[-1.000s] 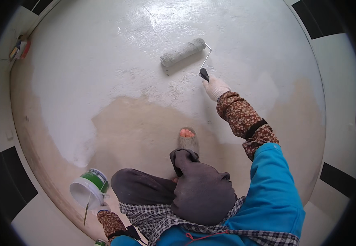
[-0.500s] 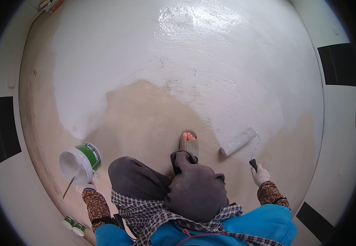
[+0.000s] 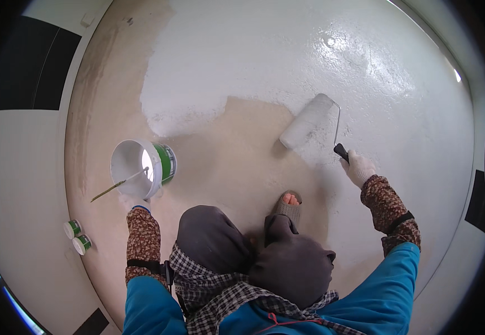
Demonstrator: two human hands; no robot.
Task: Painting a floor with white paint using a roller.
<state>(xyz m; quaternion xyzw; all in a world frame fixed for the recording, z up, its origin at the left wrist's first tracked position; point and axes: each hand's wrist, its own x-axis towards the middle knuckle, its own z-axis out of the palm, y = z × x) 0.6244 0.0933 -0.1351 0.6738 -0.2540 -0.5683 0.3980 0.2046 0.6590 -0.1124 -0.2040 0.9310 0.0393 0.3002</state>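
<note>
In my gloved right hand (image 3: 358,168), closed round its black handle, is a paint roller (image 3: 307,121). Its wide sleeve, wet with whitish paint, lies at the border between the coated floor and the bare beige patch. At the left, my gloved left hand (image 3: 134,202) grips the near edge of a white and green paint bucket (image 3: 167,163). The bucket is tipped so its mouth faces left, and white paint shows inside. A thin stick (image 3: 108,191) pokes out over its rim. The bucket partly hides the left fingers.
Glossy wet paint (image 3: 359,61) covers the floor ahead and to the right. A bare beige patch (image 3: 253,145) lies in front of my sandalled foot (image 3: 290,207). Two small green and white tubs (image 3: 81,244) stand by the left wall (image 3: 19,167). Dark panels (image 3: 41,64) mark the walls.
My view has turned, shifting the room in the picture. The roller has moved forward and leftward, away from my body, with my right arm reaching farther. My left hand has carried the bucket forward.
</note>
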